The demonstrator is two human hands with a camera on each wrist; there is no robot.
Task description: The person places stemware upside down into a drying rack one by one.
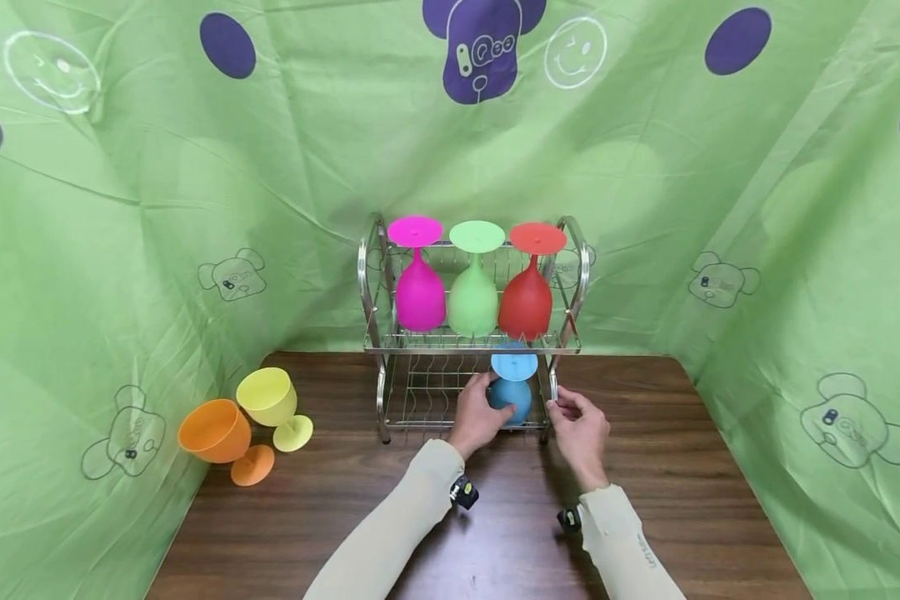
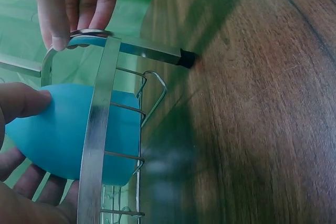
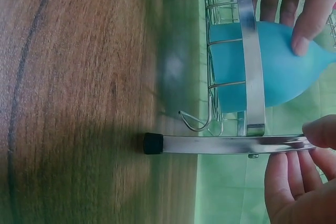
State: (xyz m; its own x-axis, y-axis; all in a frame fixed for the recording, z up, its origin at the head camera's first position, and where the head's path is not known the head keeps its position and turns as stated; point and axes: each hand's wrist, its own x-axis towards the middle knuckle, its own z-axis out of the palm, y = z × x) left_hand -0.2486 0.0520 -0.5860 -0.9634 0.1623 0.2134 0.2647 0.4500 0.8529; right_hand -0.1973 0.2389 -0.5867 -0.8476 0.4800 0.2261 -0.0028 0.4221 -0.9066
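Note:
A blue goblet (image 1: 512, 400) stands upside down on the lower shelf of the metal dish rack (image 1: 472, 351), at its right end. My left hand (image 1: 478, 414) grips its bowl from the left, the thumb across the front and the fingers round the far side. In the right wrist view the bowl's rim sits down behind the shelf's front bar (image 3: 253, 61). My right hand (image 1: 580, 425) pinches the rack's right side frame (image 3: 220, 144) between thumb and fingers. On the upper shelf a magenta goblet (image 1: 420, 296), a light green goblet (image 1: 473, 300) and a red goblet (image 1: 526, 304) stand inverted in a row.
To the left on the wooden table (image 1: 330, 500), an orange goblet (image 1: 216, 431) and a yellow goblet (image 1: 267, 397) lie tilted on their sides, close together. A green printed cloth (image 1: 307, 167) walls in the back and both sides of the table.

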